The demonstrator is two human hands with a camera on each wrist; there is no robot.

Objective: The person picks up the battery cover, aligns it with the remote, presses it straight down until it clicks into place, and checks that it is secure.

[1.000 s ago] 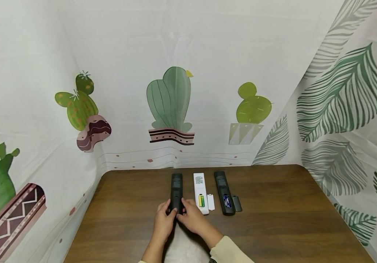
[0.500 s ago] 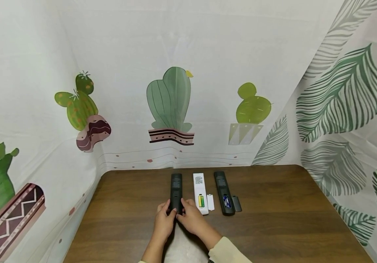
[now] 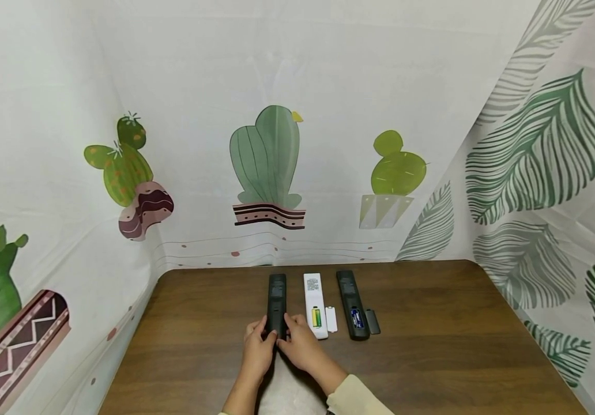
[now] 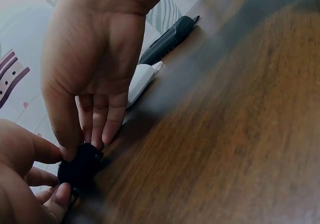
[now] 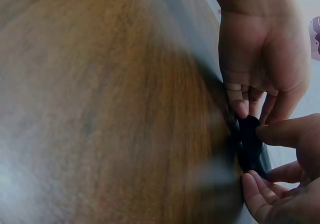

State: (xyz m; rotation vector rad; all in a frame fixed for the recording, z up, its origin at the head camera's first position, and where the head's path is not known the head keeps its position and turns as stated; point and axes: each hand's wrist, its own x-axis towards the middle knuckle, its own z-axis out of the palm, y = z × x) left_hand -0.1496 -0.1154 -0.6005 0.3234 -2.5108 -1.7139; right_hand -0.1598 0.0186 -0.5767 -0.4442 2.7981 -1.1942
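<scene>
A black remote point(image 3: 277, 300) lies face down at the left of a row, its near end between both hands. The left hand point(image 3: 257, 351) grips its left side, thumb at the near end. From the right, the right hand point(image 3: 301, 346) grips the same end, thumb beside the other thumb. In the left wrist view the dark end of the remote point(image 4: 79, 169) shows between the fingers of both hands; the right wrist view also shows that end point(image 5: 250, 139). Whether its back cover is fully on cannot be told.
Right of it lie a white remote point(image 3: 313, 294) with a battery in its open compartment, its white cover point(image 3: 331, 319), a second black remote point(image 3: 349, 294) with blue batteries, and a dark cover point(image 3: 372, 321). A patterned cloth point(image 3: 328, 86) hangs behind the wooden table point(image 3: 432, 346).
The whole head view has shifted very slightly. Both hands keep their grip on the black remote, with no clear movement.
</scene>
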